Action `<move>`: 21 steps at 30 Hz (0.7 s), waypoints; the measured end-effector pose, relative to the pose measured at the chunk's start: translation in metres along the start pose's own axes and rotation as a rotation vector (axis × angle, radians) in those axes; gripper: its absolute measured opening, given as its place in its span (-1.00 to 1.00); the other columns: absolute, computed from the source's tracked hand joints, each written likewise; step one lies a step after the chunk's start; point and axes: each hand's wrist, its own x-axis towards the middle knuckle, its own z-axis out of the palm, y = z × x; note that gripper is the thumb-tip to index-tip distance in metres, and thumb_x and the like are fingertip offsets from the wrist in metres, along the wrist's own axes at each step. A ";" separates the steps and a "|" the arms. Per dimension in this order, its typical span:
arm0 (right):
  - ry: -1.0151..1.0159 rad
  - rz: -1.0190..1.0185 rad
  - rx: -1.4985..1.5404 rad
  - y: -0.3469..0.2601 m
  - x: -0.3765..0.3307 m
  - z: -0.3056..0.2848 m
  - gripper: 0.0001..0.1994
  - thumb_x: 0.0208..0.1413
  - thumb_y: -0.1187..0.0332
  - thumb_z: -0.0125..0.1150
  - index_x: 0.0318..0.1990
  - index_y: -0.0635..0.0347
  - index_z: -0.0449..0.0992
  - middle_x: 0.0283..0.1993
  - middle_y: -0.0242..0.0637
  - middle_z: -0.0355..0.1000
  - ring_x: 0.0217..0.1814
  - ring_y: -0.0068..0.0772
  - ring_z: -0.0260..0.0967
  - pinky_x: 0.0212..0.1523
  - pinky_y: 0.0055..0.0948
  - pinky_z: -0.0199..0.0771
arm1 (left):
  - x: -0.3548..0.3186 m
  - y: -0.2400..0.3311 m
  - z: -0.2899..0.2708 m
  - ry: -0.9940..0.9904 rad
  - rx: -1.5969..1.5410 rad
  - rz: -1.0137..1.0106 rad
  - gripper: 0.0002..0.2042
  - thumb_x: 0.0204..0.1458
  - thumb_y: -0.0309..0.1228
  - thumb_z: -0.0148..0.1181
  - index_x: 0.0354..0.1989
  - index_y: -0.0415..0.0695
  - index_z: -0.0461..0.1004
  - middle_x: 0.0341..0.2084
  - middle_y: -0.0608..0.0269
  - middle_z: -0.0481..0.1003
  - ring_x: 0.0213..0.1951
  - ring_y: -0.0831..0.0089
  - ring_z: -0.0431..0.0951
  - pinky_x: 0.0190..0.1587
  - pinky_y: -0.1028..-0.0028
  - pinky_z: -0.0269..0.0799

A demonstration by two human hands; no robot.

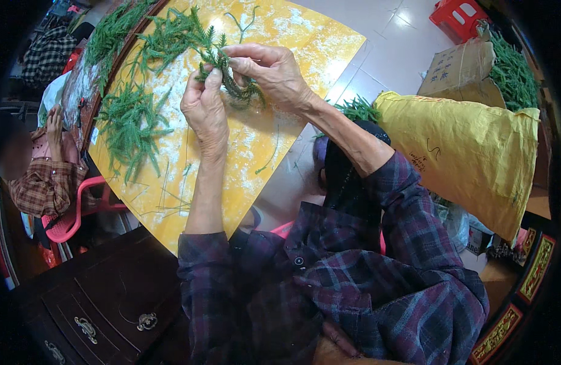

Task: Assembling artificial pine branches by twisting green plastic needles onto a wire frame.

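Note:
Over the yellow tabletop (280, 36), my left hand (205, 115) pinches a green leafy sprig (239, 91) between thumb and fingers. My right hand (274, 76) is closed on the same sprig from the other side, its fingertips close to the left thumb. The sprig's feathery end curls down between my hands. Just beyond them lies a loose pile of green sprigs (168, 39). Another pile of sprigs (132, 125) rests left of my left wrist. A bare forked stem (242, 27) lies at the far side.
Thin stems (171, 198) and white powder lie on the tabletop. To the right are a yellow sack (469, 152), a cardboard box (460, 70) with greenery beside it, and a red plastic stool (458, 18). Another person in a checked shirt (48, 182) sits at left. Dark drawers (98, 298) stand at lower left.

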 end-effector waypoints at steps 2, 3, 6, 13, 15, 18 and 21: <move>0.046 0.016 -0.001 0.000 -0.001 0.000 -0.76 0.12 0.42 0.14 -0.09 0.36 0.48 -0.43 -0.41 0.42 -0.45 -0.68 0.32 -0.41 -0.69 0.38 | -0.002 0.001 -0.001 0.004 -0.009 -0.025 -0.86 0.07 -0.43 0.13 -0.24 -0.21 0.48 -0.49 0.52 0.40 -0.51 0.80 0.22 -0.49 0.75 0.10; 0.048 0.014 -0.003 0.000 -0.001 -0.002 -0.76 0.12 0.42 0.14 -0.09 0.36 0.48 -0.43 -0.41 0.42 -0.45 -0.68 0.32 -0.41 -0.69 0.38 | -0.002 0.001 0.000 0.009 -0.017 -0.052 -0.85 0.06 -0.43 0.13 -0.23 -0.22 0.47 -0.47 0.50 0.41 -0.49 0.78 0.23 -0.46 0.74 0.11; 0.059 0.062 -0.002 0.005 0.000 -0.004 -0.76 0.12 0.44 0.14 -0.07 0.34 0.47 -0.46 -0.45 0.40 -0.48 -0.71 0.30 -0.45 -0.70 0.36 | -0.001 -0.001 -0.001 0.016 -0.001 -0.029 -0.84 0.05 -0.42 0.14 -0.23 -0.22 0.47 -0.48 0.51 0.40 -0.50 0.78 0.23 -0.48 0.74 0.10; 0.058 -0.006 -0.045 -0.004 -0.002 0.002 -0.75 0.13 0.45 0.11 -0.04 0.28 0.46 -0.46 -0.47 0.39 -0.47 -0.74 0.28 -0.44 -0.72 0.35 | -0.002 -0.003 -0.003 0.025 -0.058 -0.108 -0.85 0.05 -0.43 0.13 -0.25 -0.22 0.47 -0.52 0.52 0.38 -0.51 0.78 0.22 -0.48 0.73 0.12; 0.046 -0.036 -0.070 -0.002 -0.003 0.004 -0.74 0.15 0.44 0.09 0.00 0.25 0.45 -0.46 -0.47 0.37 -0.45 -0.73 0.28 -0.42 -0.71 0.34 | 0.000 -0.006 -0.005 -0.007 0.036 -0.059 -0.87 0.05 -0.43 0.13 -0.27 -0.21 0.48 -0.54 0.53 0.37 -0.52 0.78 0.22 -0.49 0.72 0.12; 0.014 -0.065 -0.121 0.003 -0.002 0.001 -0.73 0.15 0.44 0.09 0.01 0.25 0.45 -0.47 -0.48 0.38 -0.46 -0.75 0.28 -0.43 -0.72 0.35 | -0.001 -0.006 -0.001 0.020 -0.007 -0.090 -0.90 0.04 -0.44 0.13 -0.31 -0.19 0.49 -0.56 0.52 0.36 -0.53 0.77 0.23 -0.49 0.72 0.12; 0.014 -0.019 -0.276 0.004 -0.002 0.000 -0.72 0.14 0.44 0.10 0.01 0.25 0.45 -0.49 -0.51 0.39 -0.48 -0.76 0.28 -0.45 -0.73 0.35 | -0.002 0.000 -0.003 0.036 -0.026 -0.142 -0.91 0.03 -0.48 0.14 -0.32 -0.19 0.47 -0.50 0.46 0.41 -0.46 0.73 0.31 -0.40 0.70 0.22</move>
